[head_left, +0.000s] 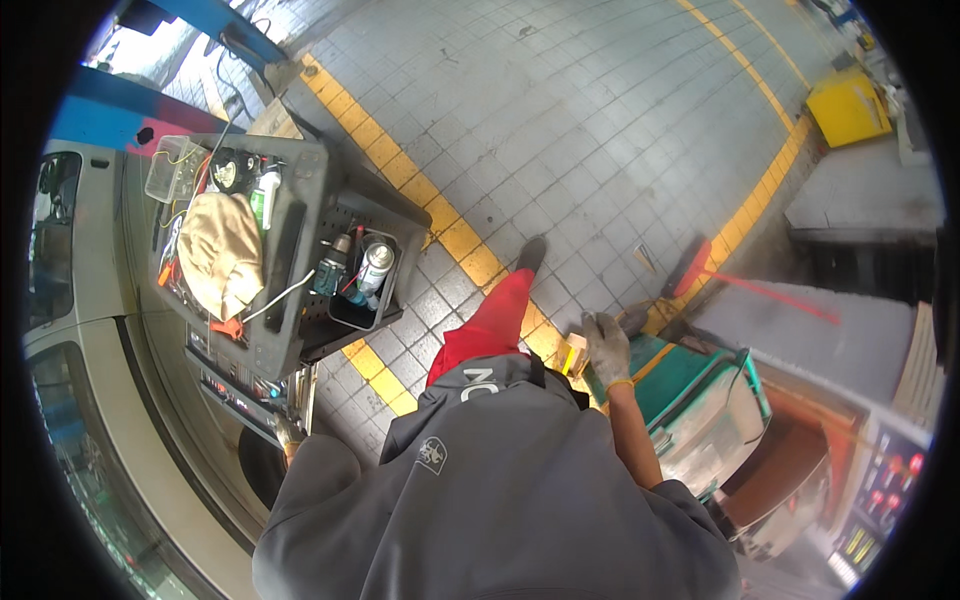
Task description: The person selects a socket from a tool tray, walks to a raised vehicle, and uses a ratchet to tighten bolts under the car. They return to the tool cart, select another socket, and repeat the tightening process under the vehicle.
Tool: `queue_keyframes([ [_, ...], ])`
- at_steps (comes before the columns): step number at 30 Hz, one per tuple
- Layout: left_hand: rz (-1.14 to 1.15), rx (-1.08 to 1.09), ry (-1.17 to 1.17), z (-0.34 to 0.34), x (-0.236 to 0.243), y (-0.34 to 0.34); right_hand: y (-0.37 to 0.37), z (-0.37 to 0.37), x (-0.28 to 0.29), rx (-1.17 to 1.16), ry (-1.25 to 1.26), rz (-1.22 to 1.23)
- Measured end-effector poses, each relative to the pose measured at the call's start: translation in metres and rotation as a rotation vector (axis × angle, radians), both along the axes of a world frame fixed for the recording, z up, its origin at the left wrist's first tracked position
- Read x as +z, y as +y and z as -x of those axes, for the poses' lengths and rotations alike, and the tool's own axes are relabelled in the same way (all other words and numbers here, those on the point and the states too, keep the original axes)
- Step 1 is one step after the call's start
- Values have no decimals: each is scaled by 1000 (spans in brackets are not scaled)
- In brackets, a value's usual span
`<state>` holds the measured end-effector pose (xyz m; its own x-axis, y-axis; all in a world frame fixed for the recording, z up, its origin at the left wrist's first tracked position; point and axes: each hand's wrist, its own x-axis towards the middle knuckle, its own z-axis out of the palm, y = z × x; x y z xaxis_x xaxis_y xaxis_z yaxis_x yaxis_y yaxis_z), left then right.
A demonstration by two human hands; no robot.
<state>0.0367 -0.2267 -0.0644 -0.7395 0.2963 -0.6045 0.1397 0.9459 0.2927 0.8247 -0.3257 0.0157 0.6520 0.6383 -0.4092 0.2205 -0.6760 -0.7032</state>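
My left hand point(289, 434), in a work glove, is at the lower corner of the black tool cart point(318, 215), beside a tool-filled drawer point(235, 402). My sleeve and the cart cover most of it, so its grip cannot be made out. On the right, my right hand point(607, 347) hangs in a pale, dirty glove with its fingers stretched forward. A small yellow and tan box point(573, 356) shows right beside that hand; whether they touch is unclear. On the cart lie a tan cloth point(220, 255) and a spray bottle point(265, 195). A side bin holds a drill point(331, 265) and a spray can point(375, 264).
A light-coloured vehicle point(130, 400) stands close along the left, by a blue post point(215, 25). To my right are a green-edged bin point(690, 385), a red-handled broom point(685, 270) and a grey ledge point(860, 190) with a yellow box point(848, 108). Yellow lines point(455, 240) cross the tiled floor.
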Motion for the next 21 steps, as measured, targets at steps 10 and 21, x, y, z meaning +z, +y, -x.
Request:
queue_keyframes([
  [10, 414, -1236, -264, -328, -60, 62, 56, -225, -43, -220, 185, 127],
  [21, 35, -1264, -779, -796, -113, 411, 83, -458, -24, -683, 219, 12],
])
